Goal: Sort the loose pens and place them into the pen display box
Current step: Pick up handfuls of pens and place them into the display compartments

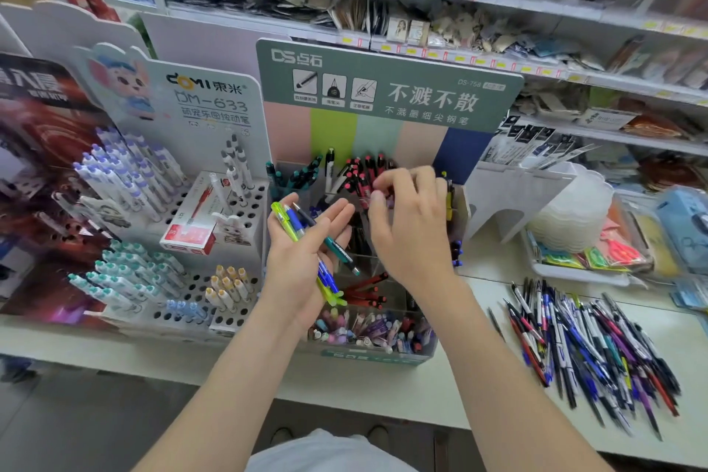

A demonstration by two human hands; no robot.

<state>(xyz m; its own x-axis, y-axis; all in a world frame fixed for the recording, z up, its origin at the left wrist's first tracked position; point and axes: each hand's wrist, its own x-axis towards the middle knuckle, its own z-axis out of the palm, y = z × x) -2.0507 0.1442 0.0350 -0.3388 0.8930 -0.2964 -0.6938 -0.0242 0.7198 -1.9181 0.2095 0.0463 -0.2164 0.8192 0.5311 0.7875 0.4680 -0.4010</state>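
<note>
My left hand (302, 249) lies palm up in front of the pen display box (383, 354), with a few pens (306, 232) across it: yellow-green, blue and dark teal ones. My right hand (410, 218) reaches into the box's upper compartments, its fingertips curled among the red-and-black pens (360, 172); whether it pinches one is blurred. A big heap of loose pens (586, 349) lies on the white counter to the right.
A white holed pen stand (245, 211) with purple, teal and yellow pens stands left of the box, with a red pen carton (191, 220) on it. A tray of packaged goods (582, 261) sits at the back right. Stocked shelves rise behind.
</note>
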